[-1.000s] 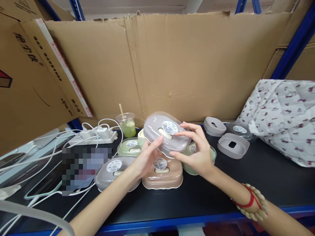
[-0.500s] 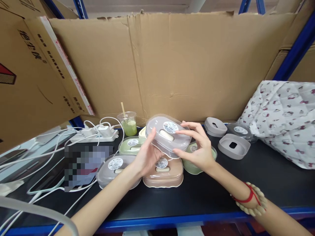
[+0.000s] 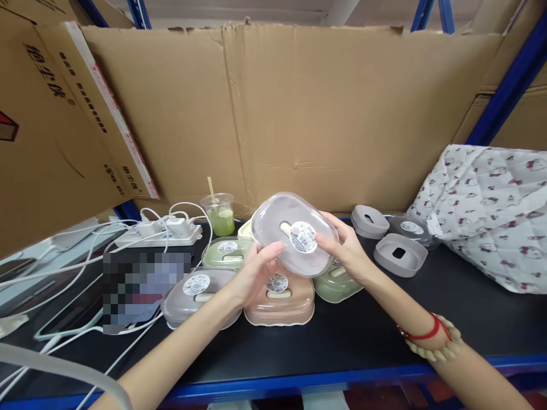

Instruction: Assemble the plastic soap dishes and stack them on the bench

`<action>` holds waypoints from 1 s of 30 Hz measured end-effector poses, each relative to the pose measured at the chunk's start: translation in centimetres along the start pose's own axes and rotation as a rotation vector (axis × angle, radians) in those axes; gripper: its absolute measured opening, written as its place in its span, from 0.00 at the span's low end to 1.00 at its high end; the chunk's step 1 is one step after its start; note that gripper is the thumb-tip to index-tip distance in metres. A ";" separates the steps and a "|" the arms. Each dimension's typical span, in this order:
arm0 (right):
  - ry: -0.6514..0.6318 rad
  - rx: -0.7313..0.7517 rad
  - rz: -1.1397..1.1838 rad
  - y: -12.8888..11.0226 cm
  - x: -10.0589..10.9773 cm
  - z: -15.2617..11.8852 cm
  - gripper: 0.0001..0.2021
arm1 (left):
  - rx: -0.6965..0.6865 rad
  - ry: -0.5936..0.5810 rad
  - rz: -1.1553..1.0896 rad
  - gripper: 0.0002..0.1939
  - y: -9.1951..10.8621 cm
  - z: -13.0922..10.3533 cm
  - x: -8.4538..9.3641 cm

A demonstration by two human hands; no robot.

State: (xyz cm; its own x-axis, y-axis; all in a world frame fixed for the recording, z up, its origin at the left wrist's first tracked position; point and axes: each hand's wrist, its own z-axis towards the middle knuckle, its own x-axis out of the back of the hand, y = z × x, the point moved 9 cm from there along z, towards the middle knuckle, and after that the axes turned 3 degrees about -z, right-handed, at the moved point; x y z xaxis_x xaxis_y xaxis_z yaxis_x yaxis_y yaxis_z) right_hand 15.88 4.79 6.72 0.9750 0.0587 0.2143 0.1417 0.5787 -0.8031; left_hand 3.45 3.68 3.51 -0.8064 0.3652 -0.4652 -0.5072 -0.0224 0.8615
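Note:
A rounded grey box with a clear lid (image 3: 277,219), a cream oblong piece and a round patterned sticker is held up, tilted toward me. My left hand (image 3: 256,270) grips its lower left edge, thumb on the lid and the other fingers mostly hidden beneath. At the right edge, my right hand (image 3: 346,247) is closed round the box, with a finger or thumb against the sticker. Below stand similar lidded boxes: a pink one (image 3: 294,304) underneath, a grey one (image 3: 179,304) partly behind my left forearm, a green one (image 3: 213,257) and another green one (image 3: 337,287).
At right lie open grey pieces (image 3: 397,265) with slots, a clear lid (image 3: 412,228) and a white patterned quilted bag (image 3: 491,210). A drink cup (image 3: 222,219), a power strip (image 3: 183,234) and loose cables occupy the left. Cardboard (image 3: 299,114) walls the back.
The held grey box has turned, so its lid faces me more and the sticker sits lower right. My right hand's spread fingers have closed onto its right side.

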 end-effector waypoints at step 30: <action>0.151 -0.344 -0.660 11.3 10.4 1.9 0.31 | -0.370 -0.037 1.547 0.21 1.2 2.4 1.7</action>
State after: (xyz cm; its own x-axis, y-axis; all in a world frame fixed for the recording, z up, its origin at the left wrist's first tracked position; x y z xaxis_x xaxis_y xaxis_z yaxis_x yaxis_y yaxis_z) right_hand 27.29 13.49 0.92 0.6786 -0.3378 0.6522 0.7252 0.1673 -0.6679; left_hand 2.19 6.53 4.25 -0.5866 -0.2020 0.7843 0.7119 -0.5903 0.3804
